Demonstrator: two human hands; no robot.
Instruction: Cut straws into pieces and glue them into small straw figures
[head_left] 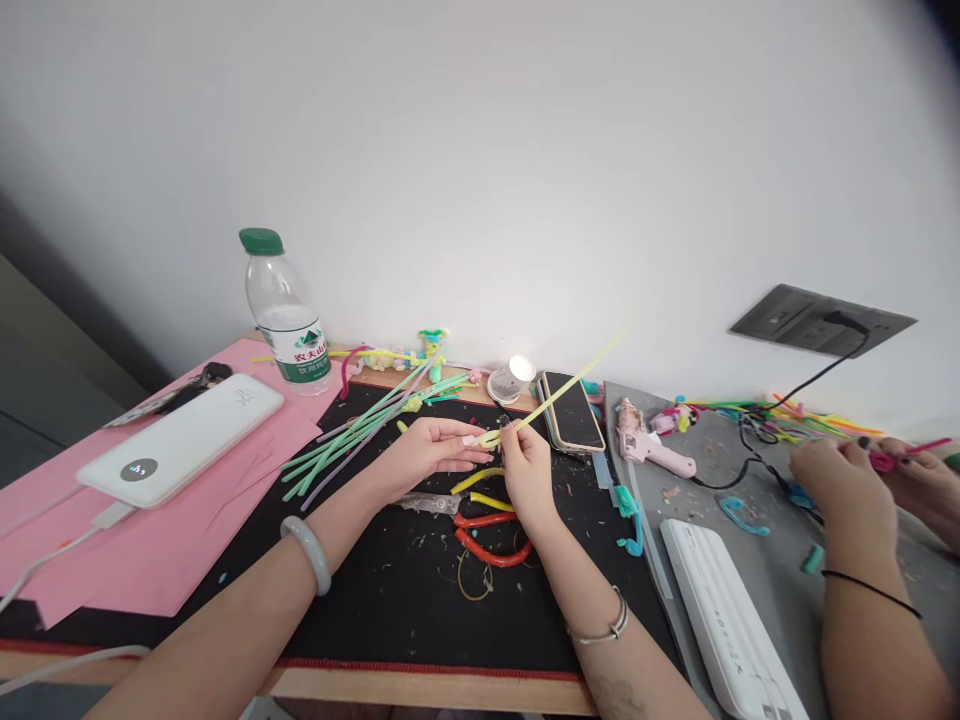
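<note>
My left hand (433, 452) and my right hand (527, 468) meet over the black mat (360, 590). Between them is a pale yellow pipe cleaner (574, 382), its near part bent into a loop at my fingertips. Its long free end slants up and right past the phone. Fingers of both hands are closed on it. Just beneath lie pliers with red handles (491, 550) and a tool with yellow handles (487, 485), partly hidden by my right hand. A bundle of green and lilac pipe cleaners (352, 430) lies left of my hands.
A water bottle (289, 310) and white power bank (180, 440) stand left, on pink sheets (172, 560). Behind are a paper cup (512, 378) and a phone (574, 412). Right are a glue gun (652, 445), another power bank (727, 620) and a co-worker's hands (847, 480).
</note>
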